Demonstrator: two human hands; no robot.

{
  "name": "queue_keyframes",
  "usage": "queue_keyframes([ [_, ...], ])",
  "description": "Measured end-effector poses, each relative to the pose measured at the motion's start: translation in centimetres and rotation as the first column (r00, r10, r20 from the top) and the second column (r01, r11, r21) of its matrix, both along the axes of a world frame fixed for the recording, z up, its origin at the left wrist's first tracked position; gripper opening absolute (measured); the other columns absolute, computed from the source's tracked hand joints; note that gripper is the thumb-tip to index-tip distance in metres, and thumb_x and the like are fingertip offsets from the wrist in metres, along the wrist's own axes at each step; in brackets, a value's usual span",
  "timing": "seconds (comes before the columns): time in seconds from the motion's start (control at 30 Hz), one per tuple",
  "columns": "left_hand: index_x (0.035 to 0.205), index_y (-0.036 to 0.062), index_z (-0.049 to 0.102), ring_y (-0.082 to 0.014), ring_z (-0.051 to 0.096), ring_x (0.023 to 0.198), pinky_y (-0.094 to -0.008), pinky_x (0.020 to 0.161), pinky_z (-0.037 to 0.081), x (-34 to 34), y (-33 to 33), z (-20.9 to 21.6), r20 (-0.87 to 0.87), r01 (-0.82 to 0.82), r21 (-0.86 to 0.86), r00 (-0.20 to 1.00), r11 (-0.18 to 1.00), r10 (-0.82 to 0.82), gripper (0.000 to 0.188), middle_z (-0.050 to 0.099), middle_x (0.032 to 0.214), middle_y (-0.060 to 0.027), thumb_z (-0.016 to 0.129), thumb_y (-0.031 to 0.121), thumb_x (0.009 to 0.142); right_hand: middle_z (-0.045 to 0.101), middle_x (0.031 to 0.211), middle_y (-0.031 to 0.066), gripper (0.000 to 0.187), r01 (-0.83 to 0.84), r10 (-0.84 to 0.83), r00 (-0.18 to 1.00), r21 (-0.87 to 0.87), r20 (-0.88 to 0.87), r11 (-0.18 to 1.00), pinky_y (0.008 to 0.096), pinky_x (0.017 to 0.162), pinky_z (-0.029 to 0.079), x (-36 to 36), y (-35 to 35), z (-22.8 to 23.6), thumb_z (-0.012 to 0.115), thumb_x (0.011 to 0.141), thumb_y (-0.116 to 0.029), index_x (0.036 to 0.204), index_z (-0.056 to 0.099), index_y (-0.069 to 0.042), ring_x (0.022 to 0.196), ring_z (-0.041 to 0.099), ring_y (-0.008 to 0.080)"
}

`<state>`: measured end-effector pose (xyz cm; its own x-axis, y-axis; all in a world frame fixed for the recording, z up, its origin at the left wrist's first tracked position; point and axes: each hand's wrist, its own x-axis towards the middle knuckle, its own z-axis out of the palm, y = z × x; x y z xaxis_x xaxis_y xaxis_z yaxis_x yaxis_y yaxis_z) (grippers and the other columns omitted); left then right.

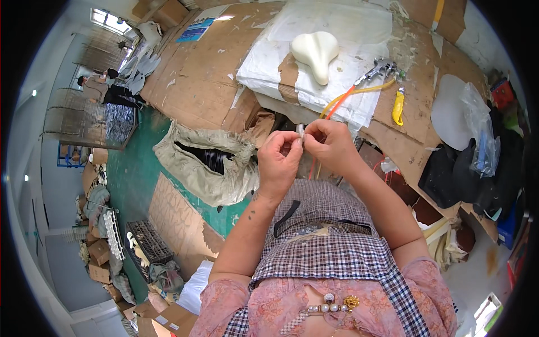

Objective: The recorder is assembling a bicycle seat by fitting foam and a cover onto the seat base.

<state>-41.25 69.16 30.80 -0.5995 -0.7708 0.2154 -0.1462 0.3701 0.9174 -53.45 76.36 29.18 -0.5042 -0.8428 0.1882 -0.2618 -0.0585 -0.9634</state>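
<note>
In front of my apron, just off the table's near edge, both hands come together with fingertips pinched. A small pale piece (300, 129) shows between them, too small to name. My left hand (278, 163) is closed at its lower end. Fingers pressed together, my right hand (332, 146) meets it from the other side. Beyond them a cream-white bicycle saddle (315, 53) lies on white sheeting (264, 62). To its right rests a metal spray gun (384, 68) with an orange hose (340, 103) and a yellow hose (365, 89). Nearby is a yellow utility knife (398, 108).
Worn cardboard (191, 73) covers the table. An open woven sack (242, 147) with shiny black contents stands on the green floor at left. Black pieces (457, 174) and a clear plastic bag (480, 129) lie at right. A black crate (149, 247) sits lower left; another person (98, 87) is far left.
</note>
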Motion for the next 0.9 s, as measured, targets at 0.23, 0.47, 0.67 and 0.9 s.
queue_keyframes([
  [0.23,0.083,-0.0023,0.06,-0.0077,0.054,0.063,-0.0211,0.057,0.044,0.5,0.0,-0.2,0.001,-0.047,-0.108,0.999,0.993,0.047,0.007,0.058,0.078,-0.0038,0.062,0.004,0.08,0.059,0.069,-0.0012,0.009,-0.028,0.038,0.992,-0.087,0.118,0.996,0.0199,0.052,0.043,0.8,-0.5,-1.1,0.059,0.081,-0.007,0.079,0.061,0.002,0.06,0.052,0.0029],
  [0.47,0.083,-0.0002,0.058,-0.0091,0.056,0.061,-0.022,0.058,0.046,1.1,-1.8,-1.8,-0.186,0.1,0.431,0.982,0.897,-0.02,0.003,0.061,0.076,-0.0045,0.058,0.003,0.081,0.061,0.07,0.0028,0.01,-0.328,0.287,0.762,-0.036,0.581,0.944,0.0227,0.049,0.047,-0.4,-1.7,-0.7,0.06,0.08,-0.008,0.079,0.058,0.001,0.06,0.057,0.0092],
  [0.67,0.087,-0.0001,0.059,-0.008,0.056,0.065,-0.0214,0.061,0.046,1.2,-5.0,-2.5,-0.276,0.187,0.684,0.961,0.705,0.014,0.006,0.061,0.078,-0.0033,0.057,0.004,0.084,0.06,0.071,0.0035,0.009,-0.235,0.21,0.827,-0.02,0.521,0.972,0.0252,0.051,0.049,0.0,-3.8,-1.1,0.061,0.079,-0.008,0.08,0.059,0.0,0.061,0.058,0.0104],
  [0.9,0.089,-0.0004,0.059,-0.0072,0.055,0.069,-0.0199,0.064,0.046,0.5,-10.7,-3.5,-0.282,0.228,0.607,0.957,0.761,-0.062,0.007,0.061,0.081,-0.0028,0.057,0.005,0.086,0.057,0.07,0.0128,0.009,0.053,-0.059,0.951,-0.027,-0.303,0.998,0.0353,0.059,0.048,1.0,-9.1,-0.8,0.063,0.072,-0.006,0.077,0.058,0.0,0.064,0.06,0.0258],
])
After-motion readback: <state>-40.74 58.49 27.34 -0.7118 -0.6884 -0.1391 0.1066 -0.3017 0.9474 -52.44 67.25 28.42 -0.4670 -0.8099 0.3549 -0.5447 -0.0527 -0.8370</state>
